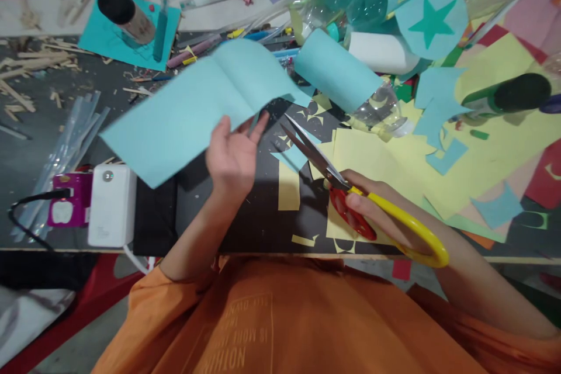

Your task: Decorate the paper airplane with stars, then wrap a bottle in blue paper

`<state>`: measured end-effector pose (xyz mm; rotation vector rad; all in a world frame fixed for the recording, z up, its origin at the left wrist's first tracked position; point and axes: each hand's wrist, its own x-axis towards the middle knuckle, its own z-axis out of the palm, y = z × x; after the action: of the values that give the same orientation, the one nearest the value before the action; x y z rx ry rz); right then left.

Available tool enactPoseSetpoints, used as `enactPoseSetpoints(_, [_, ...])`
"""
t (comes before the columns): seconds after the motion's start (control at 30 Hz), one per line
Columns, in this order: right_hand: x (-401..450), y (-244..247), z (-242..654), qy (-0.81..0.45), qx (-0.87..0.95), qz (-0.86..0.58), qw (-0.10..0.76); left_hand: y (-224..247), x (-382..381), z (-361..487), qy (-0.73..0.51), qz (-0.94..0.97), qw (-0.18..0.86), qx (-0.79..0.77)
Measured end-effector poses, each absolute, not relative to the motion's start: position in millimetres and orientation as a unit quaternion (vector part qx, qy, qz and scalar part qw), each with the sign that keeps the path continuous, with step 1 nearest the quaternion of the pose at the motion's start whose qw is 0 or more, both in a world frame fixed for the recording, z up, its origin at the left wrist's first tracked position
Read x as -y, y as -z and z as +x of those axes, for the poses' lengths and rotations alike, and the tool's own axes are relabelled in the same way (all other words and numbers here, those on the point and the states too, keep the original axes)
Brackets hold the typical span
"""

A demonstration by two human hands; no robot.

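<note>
A long sheet of light blue paper [175, 111], curved at its far right end, is held up over the table by my left hand [234, 155], with the thumb on top and the fingers partly hidden beneath. My right hand [372, 198] grips scissors [403, 228] with one yellow and one red handle. Their blades are slightly apart and point up and left, near the paper's right end but not touching it. Below the blades lie a blue paper scrap [291, 155] and a yellow strip [289, 190].
Blue-wrapped bottles [337, 70] lie at the back right, beside yellow paper sheets [377, 158] and scraps. A white power bank [111, 204], clear glue sticks [65, 158] and wood sticks [35, 64] are on the left. A black-capped bottle [127, 14] stands on a teal sheet.
</note>
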<state>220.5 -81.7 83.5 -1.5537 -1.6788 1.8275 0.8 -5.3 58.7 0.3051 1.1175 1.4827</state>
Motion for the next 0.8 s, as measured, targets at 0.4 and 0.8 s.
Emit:
enactPoseSetpoints(0.4, [72.3, -61.4, 252.2, -0.104, 0.689, -0.714, -0.068, -26.7, -10.6, -58.6, -0.594, 0.307, 0.501, -0.549])
enactPoseSetpoints(0.8, [77.9, -62.5, 264.6, -0.101, 0.706, -0.701, 0.021, -18.4, -1.3, -42.1, -0.427, 0.574, 0.432, -0.55])
